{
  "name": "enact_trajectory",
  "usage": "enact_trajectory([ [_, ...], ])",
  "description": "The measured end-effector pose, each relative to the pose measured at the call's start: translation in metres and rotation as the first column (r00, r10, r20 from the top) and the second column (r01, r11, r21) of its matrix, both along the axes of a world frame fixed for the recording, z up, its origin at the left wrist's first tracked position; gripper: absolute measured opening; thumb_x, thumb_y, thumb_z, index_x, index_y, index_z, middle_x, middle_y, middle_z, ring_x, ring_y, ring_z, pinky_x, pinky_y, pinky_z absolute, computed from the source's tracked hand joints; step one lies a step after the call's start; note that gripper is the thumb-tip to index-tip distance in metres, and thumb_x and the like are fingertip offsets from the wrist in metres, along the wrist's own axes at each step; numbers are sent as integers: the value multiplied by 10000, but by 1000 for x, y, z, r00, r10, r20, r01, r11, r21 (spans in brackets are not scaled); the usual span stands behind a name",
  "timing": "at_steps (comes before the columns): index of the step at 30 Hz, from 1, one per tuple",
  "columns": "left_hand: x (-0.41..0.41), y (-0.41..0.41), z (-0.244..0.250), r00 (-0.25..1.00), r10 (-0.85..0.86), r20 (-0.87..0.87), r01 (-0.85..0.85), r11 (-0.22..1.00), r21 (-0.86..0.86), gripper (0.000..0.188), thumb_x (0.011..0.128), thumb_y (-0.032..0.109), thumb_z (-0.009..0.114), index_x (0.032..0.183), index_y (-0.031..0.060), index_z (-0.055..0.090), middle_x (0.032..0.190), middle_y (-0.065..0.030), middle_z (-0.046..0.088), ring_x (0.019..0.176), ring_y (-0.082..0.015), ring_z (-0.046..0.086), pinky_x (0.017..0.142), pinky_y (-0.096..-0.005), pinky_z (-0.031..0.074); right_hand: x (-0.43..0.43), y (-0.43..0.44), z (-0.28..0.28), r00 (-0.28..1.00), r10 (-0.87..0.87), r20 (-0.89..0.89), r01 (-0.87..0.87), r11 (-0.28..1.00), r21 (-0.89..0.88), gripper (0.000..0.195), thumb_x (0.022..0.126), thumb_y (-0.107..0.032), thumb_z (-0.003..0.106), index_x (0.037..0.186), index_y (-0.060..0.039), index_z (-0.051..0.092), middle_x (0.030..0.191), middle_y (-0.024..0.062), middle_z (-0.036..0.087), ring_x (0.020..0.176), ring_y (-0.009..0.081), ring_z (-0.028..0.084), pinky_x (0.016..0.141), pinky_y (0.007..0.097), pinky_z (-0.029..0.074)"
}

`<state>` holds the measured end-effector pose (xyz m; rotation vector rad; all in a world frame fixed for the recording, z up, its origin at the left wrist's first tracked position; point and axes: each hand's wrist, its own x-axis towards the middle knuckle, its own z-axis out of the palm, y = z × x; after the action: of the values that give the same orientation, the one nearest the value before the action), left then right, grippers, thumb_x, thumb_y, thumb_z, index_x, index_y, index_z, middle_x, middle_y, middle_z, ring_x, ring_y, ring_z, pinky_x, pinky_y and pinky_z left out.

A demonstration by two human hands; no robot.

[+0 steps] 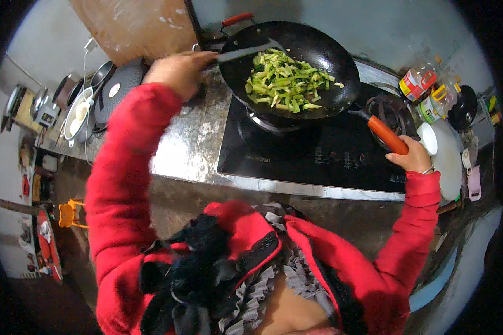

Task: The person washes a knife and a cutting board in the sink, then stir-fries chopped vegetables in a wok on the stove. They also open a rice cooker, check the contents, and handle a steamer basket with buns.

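Note:
A black wok (pixel 339 54) sits tilted on the black glass cooktop (pixel 272 155), with chopped green vegetables (pixel 283 81) heaped in it. My right hand (pixel 413 157), at the right of the picture, is closed around the wok's orange-red handle (pixel 387 135). On the left, my left hand (pixel 178 73) grips a metal spatula (pixel 245 52), whose head lies at the upper edge of the vegetables inside the wok. This hand is slightly blurred. A second, red-covered handle (pixel 237 19) sticks out from the wok's far left rim.
Oil bottles (pixel 434 102), a white bowl (pixel 428 138) and a dark coiled object (pixel 387 111) are right of the wok. A grey pan or lid (pixel 119 90) and a white oval container (pixel 79 113) stand left. A wooden board (pixel 138 27) leans behind the counter.

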<state>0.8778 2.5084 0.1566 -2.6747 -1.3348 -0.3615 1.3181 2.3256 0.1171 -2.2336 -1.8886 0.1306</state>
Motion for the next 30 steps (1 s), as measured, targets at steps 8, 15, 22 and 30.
enact_trajectory([
  [8, -13, -77, 99, 916, 17, -401, -76, 988, -132, 412, 675, 40, 578, 1080, 101, 528, 929, -127, 576, 833, -290, 563, 716, -364, 446, 14, -14, 2, 992, -110, -68, 100, 985, -138, 410, 559, -345, 716, 773, -16, 594, 668, 167, 580, 619, 303, 568, 585, 359, 431],
  [15, 19, -8, 58, 945, -13, -326, 30, 998, 46, 404, 629, 59, 582, 1028, 115, 545, 814, -156, 589, 783, -328, 563, 677, -390, 457, 8, -8, 0, 978, -97, -185, 79, 992, -103, 381, 576, -310, 706, 794, -16, 598, 646, 158, 574, 598, 281, 569, 583, 350, 432],
  [22, 4, 50, 63, 1000, 23, -19, -24, 999, -48, 266, 687, 127, 538, 941, 58, 580, 849, -186, 582, 823, -350, 548, 711, -405, 442, 3, -8, 5, 984, -61, -167, 50, 996, -67, 363, 587, -279, 699, 827, -25, 602, 662, 164, 581, 613, 291, 576, 579, 343, 434],
  [30, 45, 49, -4, 969, 111, -220, -187, 912, -366, 283, 717, 129, 474, 986, 80, 548, 835, -182, 592, 800, -338, 571, 716, -417, 451, 9, -9, -3, 958, -54, -281, 34, 996, -77, 320, 601, -181, 679, 858, -14, 585, 669, 100, 578, 604, 172, 522, 606, 307, 430],
])
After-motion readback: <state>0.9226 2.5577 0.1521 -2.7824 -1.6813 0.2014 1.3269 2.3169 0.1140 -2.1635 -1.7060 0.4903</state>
